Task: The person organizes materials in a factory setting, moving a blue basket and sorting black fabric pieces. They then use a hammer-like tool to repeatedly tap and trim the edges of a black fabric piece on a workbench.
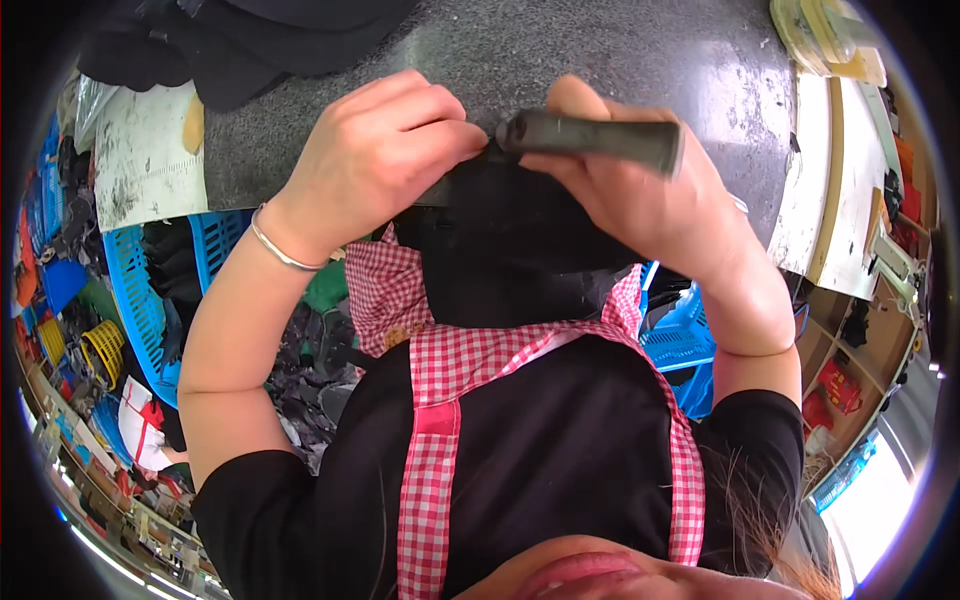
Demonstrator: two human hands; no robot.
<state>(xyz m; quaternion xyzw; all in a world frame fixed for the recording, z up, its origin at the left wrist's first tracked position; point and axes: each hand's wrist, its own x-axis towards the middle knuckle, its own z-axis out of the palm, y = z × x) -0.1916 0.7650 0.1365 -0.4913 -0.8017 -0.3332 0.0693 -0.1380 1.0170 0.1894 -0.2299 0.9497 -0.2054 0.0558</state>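
My left hand (385, 140) is over the grey worktop, thumb and fingers closed at the upper edge of a black sheet of material (530, 240). This sheet hangs over the worktop's near edge toward my lap. In my right hand (650, 200) is a dark hammer (600, 138), its flared end pointing right and its rounded end close to my left fingertips. Part of the hammer is hidden by the hand. The exact spot under my left fingertips is too small to make out.
Black fabric-like pieces (240, 50) lie on the worktop (700, 60) at the far left. Blue plastic baskets (135, 290) stand below its near edge on both sides. Yellowish pads or rolls (830, 40) sit at the far right. Dark scraps (315, 360) fill the space below left.
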